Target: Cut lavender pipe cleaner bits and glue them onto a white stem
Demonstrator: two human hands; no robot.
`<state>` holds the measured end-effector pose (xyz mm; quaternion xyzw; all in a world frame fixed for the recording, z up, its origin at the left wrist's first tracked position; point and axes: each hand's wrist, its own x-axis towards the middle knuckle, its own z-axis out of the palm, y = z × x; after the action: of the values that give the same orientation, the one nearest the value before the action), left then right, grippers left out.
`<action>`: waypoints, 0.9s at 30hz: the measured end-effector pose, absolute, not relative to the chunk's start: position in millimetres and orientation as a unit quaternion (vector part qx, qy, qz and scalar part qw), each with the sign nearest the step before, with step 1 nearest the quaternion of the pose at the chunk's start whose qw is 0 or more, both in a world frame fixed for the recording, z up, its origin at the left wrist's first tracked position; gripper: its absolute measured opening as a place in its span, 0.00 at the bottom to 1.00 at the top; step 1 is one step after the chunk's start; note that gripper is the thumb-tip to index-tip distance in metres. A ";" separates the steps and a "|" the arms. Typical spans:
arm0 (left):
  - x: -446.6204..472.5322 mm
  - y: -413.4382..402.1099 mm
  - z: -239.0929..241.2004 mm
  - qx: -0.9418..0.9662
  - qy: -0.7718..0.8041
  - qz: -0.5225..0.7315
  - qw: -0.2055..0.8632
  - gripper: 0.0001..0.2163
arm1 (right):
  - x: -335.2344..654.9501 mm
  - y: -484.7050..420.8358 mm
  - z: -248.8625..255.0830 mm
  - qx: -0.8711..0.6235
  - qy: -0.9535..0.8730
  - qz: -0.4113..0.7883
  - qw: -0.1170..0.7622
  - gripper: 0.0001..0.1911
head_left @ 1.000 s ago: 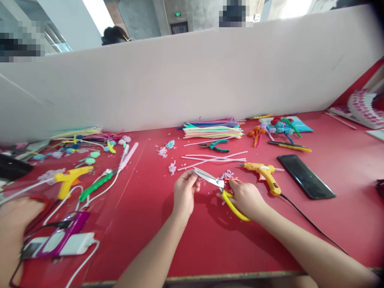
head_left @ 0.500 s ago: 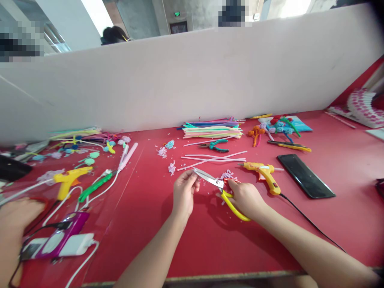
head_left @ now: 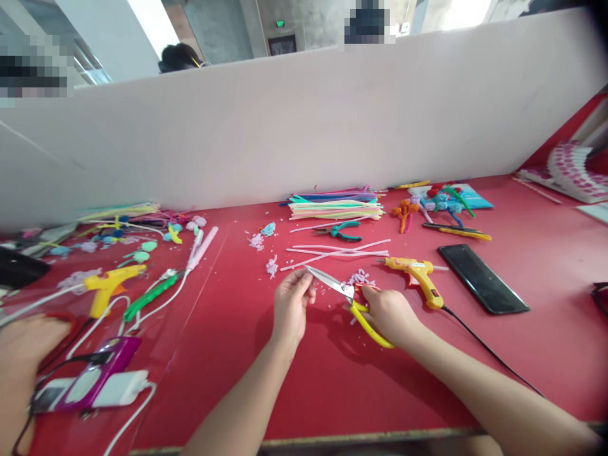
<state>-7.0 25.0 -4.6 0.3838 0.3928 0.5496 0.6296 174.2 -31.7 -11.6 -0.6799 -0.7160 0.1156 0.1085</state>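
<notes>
My right hand (head_left: 392, 315) grips a pair of scissors (head_left: 331, 280) with yellow and red handles, the blades pointing left. At the blade tips, the fingertips of my left hand (head_left: 293, 301) are pinched together; what they hold is too small to make out. Behind the scissors lies a little heap of cut lilac pipe cleaner pieces (head_left: 360, 277), partly hidden by my right hand. Long pale pink pipe cleaners (head_left: 339, 251) lie crossed just beyond. Small lilac bits (head_left: 272, 266) sit beyond my left hand.
Teal pliers (head_left: 344, 232) and a pipe cleaner bundle (head_left: 335, 208) lie at the back. To the right are a yellow glue gun (head_left: 418, 273) and a black phone (head_left: 482, 278). At left are another glue gun (head_left: 110, 285), a purple power strip (head_left: 102, 373) and another person's hand (head_left: 33, 342).
</notes>
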 end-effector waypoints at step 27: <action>4.8 6.0 -7.5 0.601 0.409 0.285 0.625 0.05 | 168.4 -26.2 -15.0 -0.618 -0.631 0.346 0.317 0.08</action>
<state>4.8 6.0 -7.5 0.6008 0.4087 0.2846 0.6253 168.4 -26.2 -15.0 -0.6176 -0.6309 0.3463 0.3172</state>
